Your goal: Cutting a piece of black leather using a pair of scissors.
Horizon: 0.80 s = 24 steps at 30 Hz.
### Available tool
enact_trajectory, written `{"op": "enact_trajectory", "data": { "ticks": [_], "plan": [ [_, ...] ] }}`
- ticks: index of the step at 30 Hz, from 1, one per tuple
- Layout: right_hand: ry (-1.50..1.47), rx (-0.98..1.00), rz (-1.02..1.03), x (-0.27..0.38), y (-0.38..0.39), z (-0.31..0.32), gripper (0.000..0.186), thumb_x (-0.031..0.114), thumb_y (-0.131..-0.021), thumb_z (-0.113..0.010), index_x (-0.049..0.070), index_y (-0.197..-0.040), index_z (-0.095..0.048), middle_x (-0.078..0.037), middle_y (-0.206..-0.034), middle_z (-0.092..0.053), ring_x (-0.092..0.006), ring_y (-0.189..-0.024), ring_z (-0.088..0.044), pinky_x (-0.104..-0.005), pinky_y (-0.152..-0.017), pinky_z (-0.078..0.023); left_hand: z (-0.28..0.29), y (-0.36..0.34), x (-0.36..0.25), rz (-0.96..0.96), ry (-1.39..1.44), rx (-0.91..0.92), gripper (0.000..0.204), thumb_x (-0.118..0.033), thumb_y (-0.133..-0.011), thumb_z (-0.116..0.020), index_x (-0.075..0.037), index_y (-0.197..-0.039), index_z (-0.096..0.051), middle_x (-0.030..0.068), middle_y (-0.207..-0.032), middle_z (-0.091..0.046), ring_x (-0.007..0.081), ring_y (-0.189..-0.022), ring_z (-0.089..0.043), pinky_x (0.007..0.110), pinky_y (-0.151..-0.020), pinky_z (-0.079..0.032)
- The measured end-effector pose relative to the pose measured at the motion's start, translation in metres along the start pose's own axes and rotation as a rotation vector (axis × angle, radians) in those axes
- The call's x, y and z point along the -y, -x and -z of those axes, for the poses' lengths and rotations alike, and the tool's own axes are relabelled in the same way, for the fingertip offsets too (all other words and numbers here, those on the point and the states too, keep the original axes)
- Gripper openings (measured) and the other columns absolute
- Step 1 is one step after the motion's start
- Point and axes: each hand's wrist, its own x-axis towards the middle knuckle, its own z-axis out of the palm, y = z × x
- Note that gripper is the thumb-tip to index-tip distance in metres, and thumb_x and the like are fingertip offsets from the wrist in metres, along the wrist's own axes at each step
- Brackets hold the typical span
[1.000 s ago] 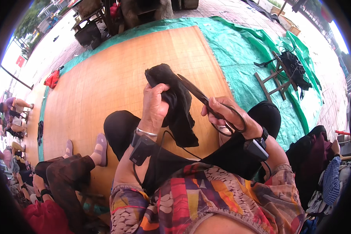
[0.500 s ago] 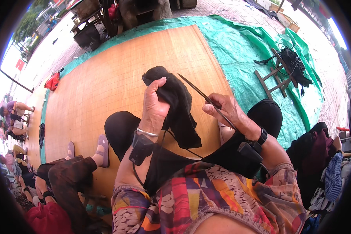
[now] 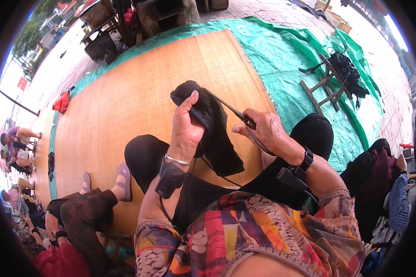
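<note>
In front of my lap, my left hand (image 3: 187, 129) grips a piece of black cloth (image 3: 222, 145), thumb up along its upper part while the rest droops towards my knees. My right hand (image 3: 269, 131) is closed round a pair of long dark scissors (image 3: 232, 109). Their narrow blades point up and left, with the tips against the cloth's upper right edge. A handle loop juts out below my right palm. Whether the blades are parted is too small to tell.
A tan woven mat (image 3: 162, 69) lies over a green tarp (image 3: 282, 60). To the right stands a small wooden stool (image 3: 326, 90) with a black bag (image 3: 349, 74) on it. A seated person's legs (image 3: 88, 210) are close on my left. Piled clothes (image 3: 370, 184) lie at right.
The scissors have moved left, and their tips, earlier apart from the black cloth, now meet its upper edge. My left hand has shifted slightly right with the cloth.
</note>
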Motion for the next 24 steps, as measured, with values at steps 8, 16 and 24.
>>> {"op": "enact_trajectory", "data": {
  "ticks": [8,16,24],
  "plan": [
    [-0.046,-0.063,-0.013,-0.001,0.001,-0.001,0.05,0.05,-0.075,-0.066,0.0,-0.079,-0.06,-0.015,-0.055,-0.055,-0.0329,-0.054,-0.059,-0.0383,-0.05,-0.045,0.0,-0.001,-0.001,-0.035,-0.029,0.0,0.013,-0.006,-0.08,-0.063,-0.005,-0.093,-0.062,0.0065,-0.094,-0.066,0.0214,-0.09,-0.063,0.035,-0.085,-0.049],
    [-0.14,-0.046,-0.054,-0.005,0.001,0.003,0.053,0.054,-0.076,-0.064,0.002,-0.08,-0.058,-0.009,-0.053,-0.045,-0.0217,-0.048,-0.045,-0.0339,-0.048,-0.039,-0.003,0.002,0.0,-0.073,-0.079,-0.038,0.013,-0.002,-0.08,-0.06,-0.002,-0.093,-0.062,0.0076,-0.09,-0.065,0.0208,-0.085,-0.063,0.035,-0.079,-0.052],
    [-0.125,-0.001,-0.065,-0.01,-0.001,0.003,0.054,0.054,-0.079,-0.062,0.001,-0.083,-0.058,-0.009,-0.053,-0.045,-0.0217,-0.05,-0.046,-0.0342,-0.05,-0.039,-0.005,0.003,0.004,-0.072,-0.109,0.004,0.016,-0.005,-0.08,-0.062,-0.002,-0.096,-0.061,0.0082,-0.094,-0.065,0.0223,-0.088,-0.063,0.038,-0.08,-0.052]
  ]
}}
